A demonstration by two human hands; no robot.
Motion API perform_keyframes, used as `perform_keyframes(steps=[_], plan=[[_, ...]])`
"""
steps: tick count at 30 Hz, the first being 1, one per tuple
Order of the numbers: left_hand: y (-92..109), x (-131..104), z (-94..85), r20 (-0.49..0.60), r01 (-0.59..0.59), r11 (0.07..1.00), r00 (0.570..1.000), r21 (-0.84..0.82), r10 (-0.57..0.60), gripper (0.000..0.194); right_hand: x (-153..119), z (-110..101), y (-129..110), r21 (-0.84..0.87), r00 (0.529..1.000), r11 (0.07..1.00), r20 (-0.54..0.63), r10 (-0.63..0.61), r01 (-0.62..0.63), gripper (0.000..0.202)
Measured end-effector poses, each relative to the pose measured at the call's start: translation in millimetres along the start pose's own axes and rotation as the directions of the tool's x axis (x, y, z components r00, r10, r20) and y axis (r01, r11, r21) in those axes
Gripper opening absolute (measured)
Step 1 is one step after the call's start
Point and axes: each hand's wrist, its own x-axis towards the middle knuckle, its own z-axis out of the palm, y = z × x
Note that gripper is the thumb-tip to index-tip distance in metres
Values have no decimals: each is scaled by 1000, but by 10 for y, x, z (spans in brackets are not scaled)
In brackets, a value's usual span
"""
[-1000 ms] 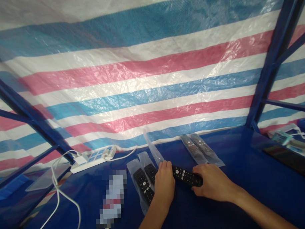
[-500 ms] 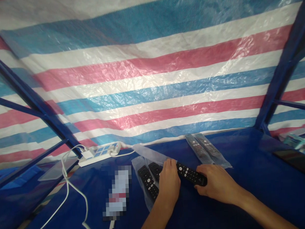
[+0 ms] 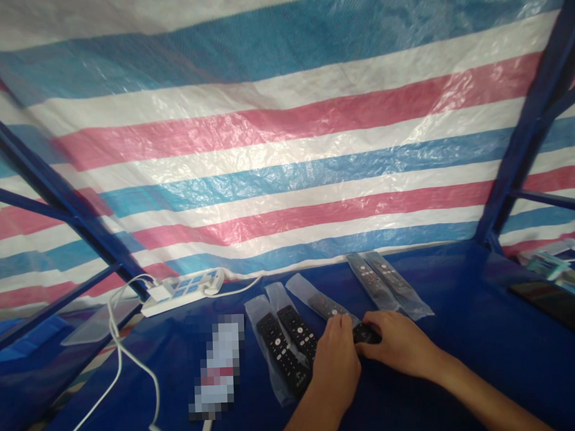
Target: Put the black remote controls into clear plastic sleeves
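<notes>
A black remote control (image 3: 367, 334) lies mostly inside a clear plastic sleeve (image 3: 300, 287), its bare near end sticking out at the right. My right hand (image 3: 398, 342) grips that end between thumb and fingers. Closed around the sleeve's open end is my left hand (image 3: 338, 361), which covers part of the remote. Just left of it, two more black remotes, an outer one (image 3: 275, 341) and an inner one (image 3: 296, 328), rest side by side in clear sleeves on the blue table (image 3: 369, 401). The inner one is partly hidden by my left hand.
Two sleeved remotes (image 3: 373, 283) lie together at the back. A white power strip (image 3: 181, 293) with cables stands at the back left. Nearer is a pixelated phone-like object (image 3: 220, 362) with a cable. A dark flat object (image 3: 555, 307) sits at right. Striped sheeting (image 3: 286, 165) hangs behind.
The remote has slid left and away into the sleeve, so much less of it shows. My right hand has moved closer to my left hand, which has shifted slightly right.
</notes>
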Motion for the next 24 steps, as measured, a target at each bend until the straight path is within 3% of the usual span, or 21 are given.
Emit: perform_keyframes(steps=[3, 6, 11, 17, 21, 24], plan=[[-36, 18, -4, -30, 24, 1000, 999, 13, -24, 27, -27, -89, 78, 84, 991, 993, 100, -88, 79, 21], [-53, 21, 6, -33, 0, 1000, 999, -6, -1, 27, -41, -114, 122, 89, 988, 992, 121, -100, 89, 12], [-64, -15, 18, -38, -46, 998, 998, -46, 44, 25, 3, 18, 105, 13, 997, 998, 28, -68, 68, 17], [69, -89, -5, 35, -75, 996, 996, -51, 77, 31, 130, 164, -1, -115, 994, 992, -95, 47, -58, 19], [127, -149, 136, 89, -53, 997, 995, 52, 48, 39, 106, 152, -55, -127, 994, 989, -90, 64, -75, 15], [32, -300, 365, 30, -52, 988, 998, 144, 48, 40, 3, 29, -9, -26, 997, 997, 6, -75, 75, 5]])
